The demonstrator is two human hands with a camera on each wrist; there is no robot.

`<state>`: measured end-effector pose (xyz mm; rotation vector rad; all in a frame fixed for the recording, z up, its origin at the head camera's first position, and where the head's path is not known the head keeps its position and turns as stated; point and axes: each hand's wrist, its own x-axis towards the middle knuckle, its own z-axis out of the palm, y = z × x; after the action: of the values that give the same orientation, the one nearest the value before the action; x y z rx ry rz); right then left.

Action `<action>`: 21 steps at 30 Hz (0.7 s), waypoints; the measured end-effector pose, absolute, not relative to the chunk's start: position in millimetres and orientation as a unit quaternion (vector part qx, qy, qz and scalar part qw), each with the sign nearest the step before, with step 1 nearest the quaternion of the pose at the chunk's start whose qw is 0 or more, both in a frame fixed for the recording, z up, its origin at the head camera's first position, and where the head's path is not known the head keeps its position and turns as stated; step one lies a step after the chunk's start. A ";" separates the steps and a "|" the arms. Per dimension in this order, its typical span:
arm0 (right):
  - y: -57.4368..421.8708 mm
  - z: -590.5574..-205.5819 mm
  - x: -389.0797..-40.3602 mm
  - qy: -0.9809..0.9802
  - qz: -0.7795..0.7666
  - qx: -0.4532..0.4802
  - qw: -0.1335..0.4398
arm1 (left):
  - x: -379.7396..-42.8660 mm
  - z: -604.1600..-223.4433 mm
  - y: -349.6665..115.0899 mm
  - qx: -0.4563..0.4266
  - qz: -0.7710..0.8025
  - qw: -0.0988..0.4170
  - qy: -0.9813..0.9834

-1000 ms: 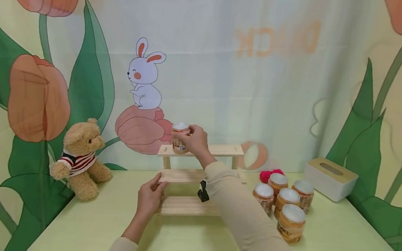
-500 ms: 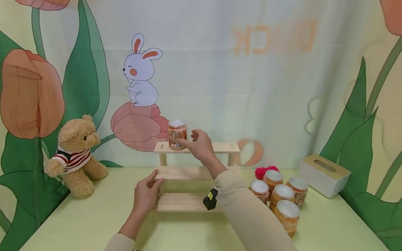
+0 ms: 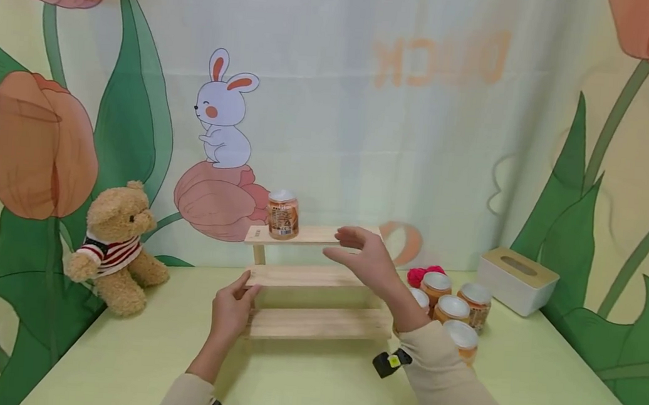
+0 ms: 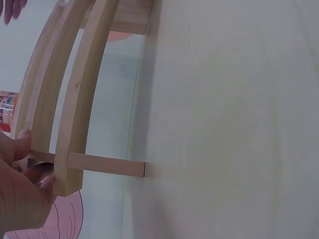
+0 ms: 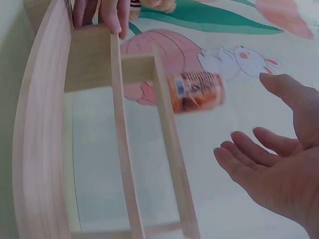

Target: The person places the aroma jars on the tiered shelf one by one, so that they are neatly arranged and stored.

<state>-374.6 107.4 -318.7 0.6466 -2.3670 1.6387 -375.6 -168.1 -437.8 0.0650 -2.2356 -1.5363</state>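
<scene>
- Fingers of the right hand [image 3: 373,265] are spread well away from the thumb, leaving a wide gap between them, and hold nothing.
- The right hand hovers in front of the right part of the top shelf [image 3: 322,235], apart from the jar [image 3: 283,215]; the right wrist view shows the fingers [image 5: 239,162] slightly bent and the thumb [image 5: 284,87] raised.
- The left hand [image 3: 231,309] grips the wooden stand [image 3: 318,324] at the left end of its middle shelf [image 3: 308,277], the thumb and fingers curled round the board's edge.
- The jar, with a white lid and an orange printed label, stands upright on the left part of the top shelf, touched by neither hand.
- The stand rests upright on the pale green table [image 3: 300,383].
- To its right, five more lidded jars [image 3: 452,310] stand grouped, some partly behind the right arm, with a pink item [image 3: 425,275] behind them and a white tissue box [image 3: 516,285] beyond.
- A teddy bear [image 3: 115,238] in a striped shirt sits on the left.
</scene>
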 end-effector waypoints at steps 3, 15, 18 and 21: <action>132.0 -322.8 -363.4 -0.803 0.541 0.226 0.105 | -373.3 -435.5 -169.4 0.019 -0.549 0.213 -0.808; 224.0 -343.4 -343.7 -0.830 0.507 0.176 0.152 | -374.1 -436.1 -166.7 0.010 -0.555 0.200 -0.808; 247.2 -345.5 -342.7 -0.839 0.494 0.184 0.134 | -374.4 -435.9 -168.0 0.007 -0.556 0.197 -0.808; 270.4 -347.4 -343.1 -0.843 0.483 0.205 0.118 | -374.4 -436.0 -168.2 0.011 -0.550 0.205 -0.809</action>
<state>-343.1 270.4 -347.4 0.5994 -2.4660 1.4126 -374.4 -168.2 -436.0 0.0296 -2.2562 -1.5331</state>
